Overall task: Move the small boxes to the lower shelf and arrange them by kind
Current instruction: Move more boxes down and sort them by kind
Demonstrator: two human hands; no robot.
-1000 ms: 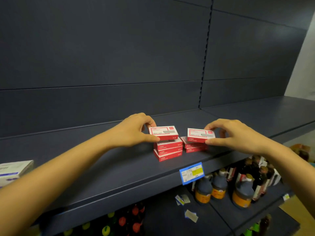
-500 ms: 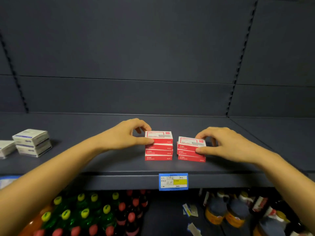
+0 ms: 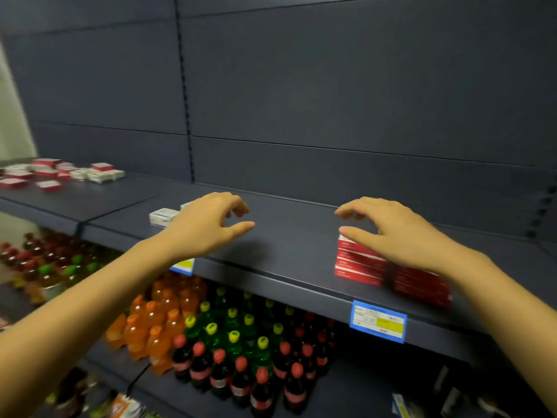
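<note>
Both empty and loosely curled, the right hand hovers over red boxes stacked by kind, left hand well apart.

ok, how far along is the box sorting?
Done: two neat red box stacks on the shelf. In hand: nothing; left hand and right hand both empty, the right above the stacks. Left: the mixed red-and-white pile far left, plus white boxes behind the left hand.

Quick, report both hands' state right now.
Left hand: open, fingers loosely curled, holding nothing.
Right hand: open, holding nothing, just over the red boxes.
</note>
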